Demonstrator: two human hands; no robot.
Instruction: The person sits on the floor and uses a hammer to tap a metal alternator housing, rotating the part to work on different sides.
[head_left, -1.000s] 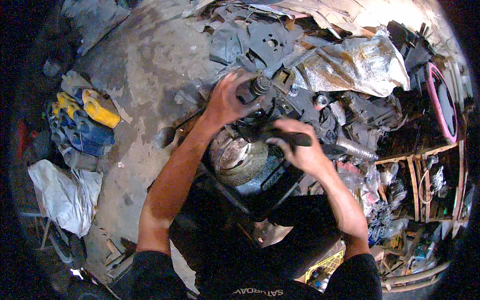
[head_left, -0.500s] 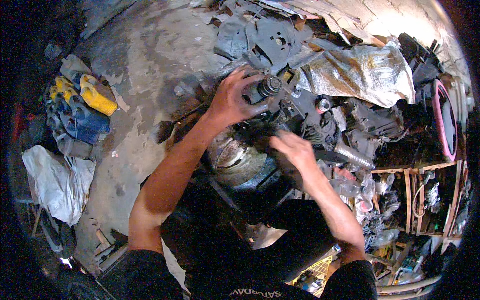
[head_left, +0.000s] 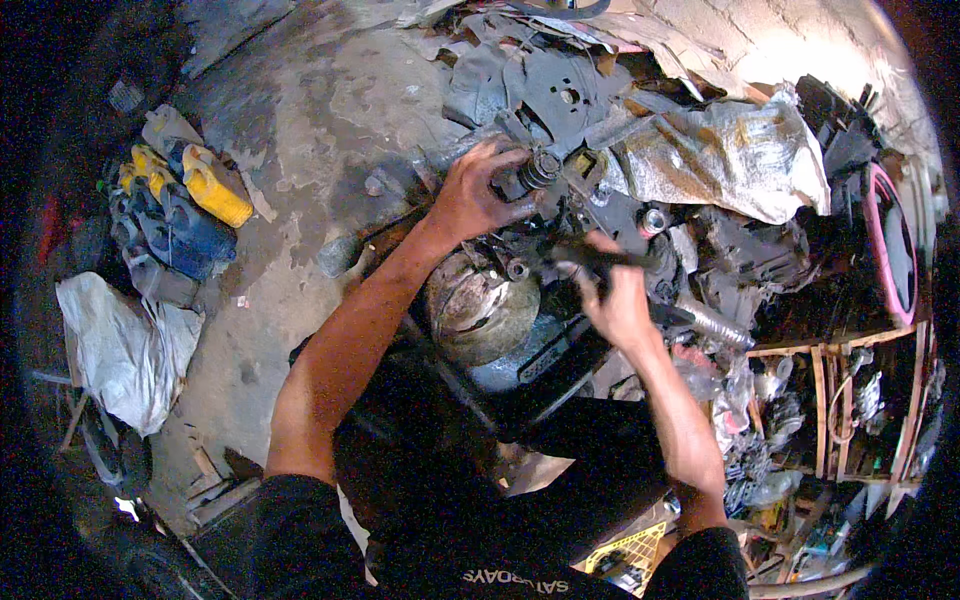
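My left hand is curled round a dark, ribbed cylindrical metal part that stands up from a greasy metal assembly. Close to it on the right, my right hand is closed on a dark, elongated object, smeared by motion, so its kind cannot be made out. Below the hands lies a rounded, worn metal housing with bright scuffed patches. A small ring-shaped metal piece shows at its upper edge.
Yellow and blue containers and a white sack sit on the floor at left. A flat dark metal plate and a crumpled silvery sheet lie beyond my hands. Wooden shelving with clutter stands at right.
My right hand has moved slightly right, away from the housing, uncovering the ring-shaped piece. The dark object in it has swung to the right. My left hand keeps its hold.
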